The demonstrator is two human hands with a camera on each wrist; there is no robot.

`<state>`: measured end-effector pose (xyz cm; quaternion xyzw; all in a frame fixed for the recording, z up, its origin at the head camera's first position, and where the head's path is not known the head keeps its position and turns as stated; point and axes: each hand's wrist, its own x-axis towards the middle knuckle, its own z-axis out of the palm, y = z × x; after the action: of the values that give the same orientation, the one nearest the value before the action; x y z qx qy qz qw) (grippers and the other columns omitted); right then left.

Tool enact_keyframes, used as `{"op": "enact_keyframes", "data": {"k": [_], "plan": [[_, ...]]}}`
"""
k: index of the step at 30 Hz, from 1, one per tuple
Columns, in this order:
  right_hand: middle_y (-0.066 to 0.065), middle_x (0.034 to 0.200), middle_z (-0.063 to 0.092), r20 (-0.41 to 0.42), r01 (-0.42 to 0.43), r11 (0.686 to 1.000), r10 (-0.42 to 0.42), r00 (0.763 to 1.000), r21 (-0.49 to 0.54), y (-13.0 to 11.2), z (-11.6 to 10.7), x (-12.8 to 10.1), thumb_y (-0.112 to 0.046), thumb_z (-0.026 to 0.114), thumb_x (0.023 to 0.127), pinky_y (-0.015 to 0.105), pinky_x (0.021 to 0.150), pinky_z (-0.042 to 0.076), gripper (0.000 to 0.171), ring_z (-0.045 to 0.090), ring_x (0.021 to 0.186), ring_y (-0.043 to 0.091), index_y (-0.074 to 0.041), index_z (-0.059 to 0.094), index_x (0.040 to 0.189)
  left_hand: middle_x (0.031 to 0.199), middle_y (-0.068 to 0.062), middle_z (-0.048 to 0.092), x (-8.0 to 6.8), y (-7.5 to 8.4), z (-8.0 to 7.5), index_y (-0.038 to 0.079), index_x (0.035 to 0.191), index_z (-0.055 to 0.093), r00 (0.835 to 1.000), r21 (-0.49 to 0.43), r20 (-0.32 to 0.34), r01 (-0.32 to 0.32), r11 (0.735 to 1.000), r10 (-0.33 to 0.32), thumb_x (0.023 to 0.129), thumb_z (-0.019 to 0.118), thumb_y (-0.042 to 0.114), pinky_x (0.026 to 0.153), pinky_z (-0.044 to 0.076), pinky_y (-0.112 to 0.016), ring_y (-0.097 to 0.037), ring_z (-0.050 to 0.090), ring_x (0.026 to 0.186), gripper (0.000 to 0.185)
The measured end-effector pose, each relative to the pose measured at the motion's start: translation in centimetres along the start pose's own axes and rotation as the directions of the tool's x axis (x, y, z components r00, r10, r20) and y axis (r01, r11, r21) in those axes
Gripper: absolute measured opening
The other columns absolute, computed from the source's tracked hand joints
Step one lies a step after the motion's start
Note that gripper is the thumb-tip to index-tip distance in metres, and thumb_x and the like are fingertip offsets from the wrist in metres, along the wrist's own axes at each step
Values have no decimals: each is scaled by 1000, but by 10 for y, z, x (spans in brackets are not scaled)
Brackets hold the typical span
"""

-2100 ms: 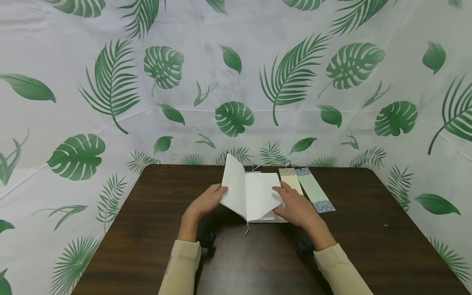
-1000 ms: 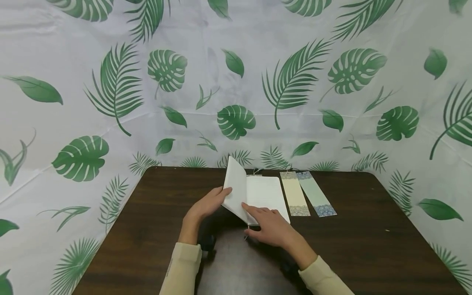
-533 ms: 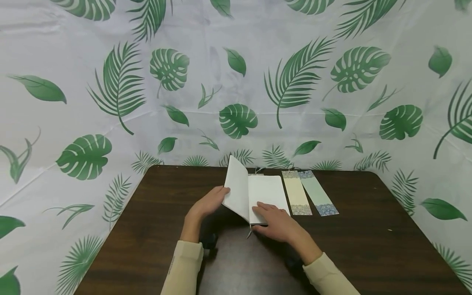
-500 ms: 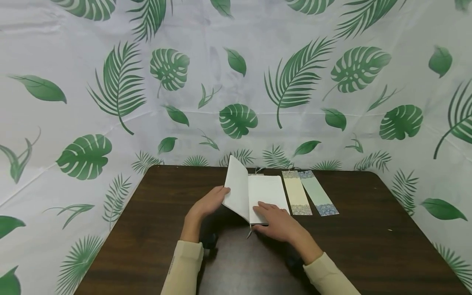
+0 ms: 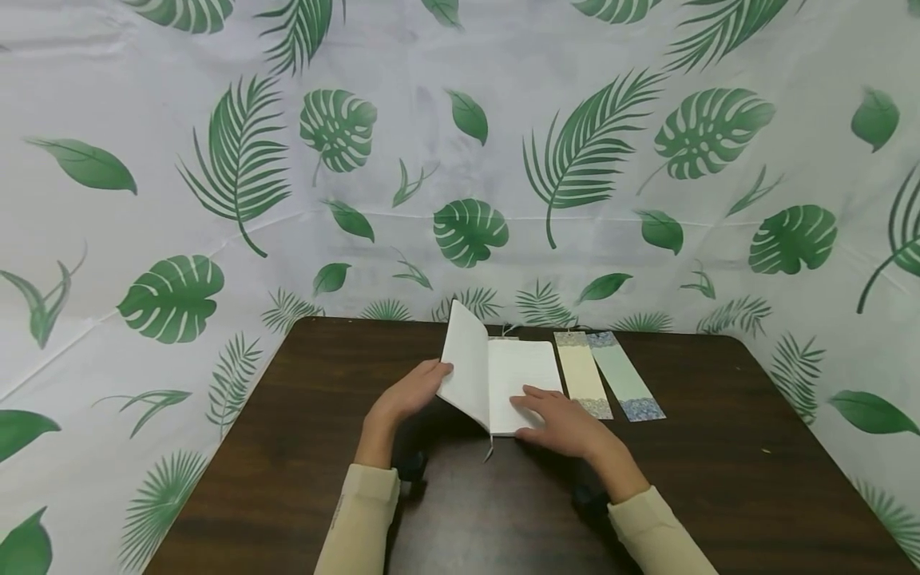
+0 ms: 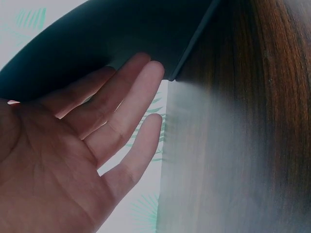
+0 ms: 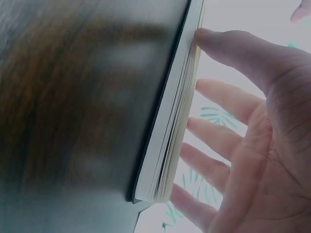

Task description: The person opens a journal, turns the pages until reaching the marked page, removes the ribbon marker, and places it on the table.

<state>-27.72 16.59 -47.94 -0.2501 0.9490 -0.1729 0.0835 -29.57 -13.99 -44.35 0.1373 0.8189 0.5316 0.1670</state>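
An open notebook [image 5: 519,375] with white pages and a dark cover [image 6: 121,36] lies near the back of the table, its left side raised at an angle. My left hand [image 5: 411,393] holds that raised side [image 5: 465,363] at its outer edge, thumb on the page and fingers behind the cover. My right hand [image 5: 564,419] rests with spread fingers on the lower right of the right page. Its thumb touches the near edge of the page block [image 7: 175,126]. A ribbon marker [image 5: 489,451] hangs from the bottom of the spine.
To the right of the notebook lie a cream bookmark [image 5: 580,371] and a pale green bookmark [image 5: 627,379]. Another patterned strip [image 5: 503,339] shows behind the notebook. The dark wooden table [image 5: 719,479] backs onto a leaf-print cloth [image 5: 402,160].
My right hand released a lifted page at the right, went left to the spine, then slid back right across the page. My left hand kept holding the raised side.
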Motion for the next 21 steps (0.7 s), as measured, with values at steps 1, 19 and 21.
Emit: {"op": "enact_keyframes", "data": {"k": [1, 19, 21], "plan": [[21, 165, 50, -1, 9, 1000, -9, 1000, -1, 1, -1, 0, -42, 74, 101, 73, 113, 41, 62, 50, 148, 47, -13, 59, 155, 122, -14, 66, 1, 0, 0, -3, 137, 63, 1000, -1, 2, -1, 1000, 1, 115, 34, 36, 117, 41, -54, -25, 59, 119, 53], [-5, 103, 73, -50, -51, 997, 48, 998, -57, -3, -17, -6, -18, 78, 99, 45, 82, 56, 6, 66, 89, 15, -21, 73, 96, 113, -10, 67, 1, 2, 3, 1, 137, 63, 1000, -24, -9, -4, 1000, 4, 115, 33, 34, 113, 43, -51, -22, 60, 110, 49], [-5, 98, 72, -51, -60, 994, 55, 997, -88, -4, -19, -7, -15, 78, 98, 44, 79, 55, 10, 63, 85, 14, -21, 72, 93, 113, -11, 67, 1, 2, 2, 2, 138, 62, 1000, -20, -8, -3, 1000, 3, 115, 33, 34, 112, 44, -51, -22, 61, 110, 50]]}}
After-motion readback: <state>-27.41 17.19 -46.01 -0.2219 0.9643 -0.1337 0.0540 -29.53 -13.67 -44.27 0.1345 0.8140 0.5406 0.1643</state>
